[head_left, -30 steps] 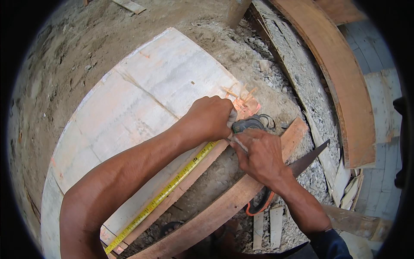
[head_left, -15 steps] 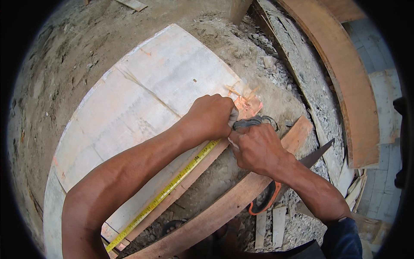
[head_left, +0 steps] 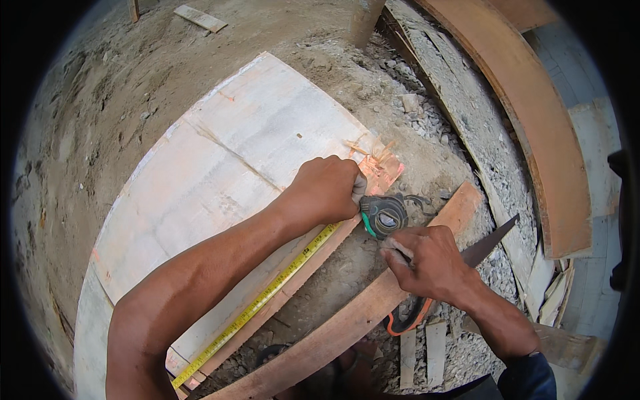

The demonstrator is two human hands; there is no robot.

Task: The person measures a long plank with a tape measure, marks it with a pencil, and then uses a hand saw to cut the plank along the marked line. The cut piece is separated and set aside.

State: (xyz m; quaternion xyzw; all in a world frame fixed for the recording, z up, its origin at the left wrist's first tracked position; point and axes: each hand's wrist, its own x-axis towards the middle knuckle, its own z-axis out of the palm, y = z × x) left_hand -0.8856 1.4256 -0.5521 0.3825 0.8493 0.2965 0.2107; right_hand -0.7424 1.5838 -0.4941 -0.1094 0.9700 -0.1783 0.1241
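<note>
A large pale plywood board (head_left: 220, 167) lies on sandy ground. A yellow measuring tape (head_left: 267, 300) runs along its near edge. My left hand (head_left: 327, 190) presses down at the board's corner, closed on the tape where it meets the grey and green tape case (head_left: 383, 215). My right hand (head_left: 427, 263) hovers just below and right of the case, apart from it, fingers pinched together; whether anything small sits in them I cannot tell. Under that hand lies a handsaw, its blade (head_left: 490, 240) pointing right and its orange handle (head_left: 403, 323) near my wrist.
A brown plank (head_left: 333, 333) lies slanted below the board's edge. Grey gravel (head_left: 427, 127) and rubble spread to the right, with long brown boards (head_left: 533, 120) beyond. Short wood offcuts (head_left: 420, 347) lie near the saw handle. A small wood scrap (head_left: 200, 19) sits far off.
My right hand has let go of the tape case and drawn back down and to the right. The case now shows in full. My left hand has stayed at the board's corner.
</note>
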